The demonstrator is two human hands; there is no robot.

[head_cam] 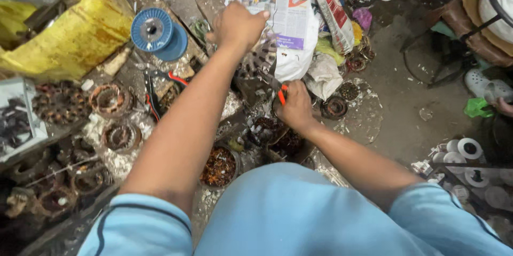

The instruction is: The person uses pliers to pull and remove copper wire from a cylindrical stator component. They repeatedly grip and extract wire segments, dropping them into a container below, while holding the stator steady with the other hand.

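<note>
My left hand (236,25) is stretched forward, its fingers closed on the top of a round, slotted metal motor core (261,62) that stands on edge over a sheet of newspaper (288,7). Closer to me, my right hand (294,107) is wrapped around a tool with an orange-red handle (281,95), its tip against the lower side of the core. Just below that hand lie dark motor parts (270,130) with copper windings. Both arms come out of light blue sleeves.
A blue wire spool (153,30) and a yellow sack (75,31) lie at the left. Red-handled pliers (152,95) rest on the littered bench, with several rusty stators (109,101) around. A tin of scrap copper (219,166) is near my body. White spools (469,149) sit at the right.
</note>
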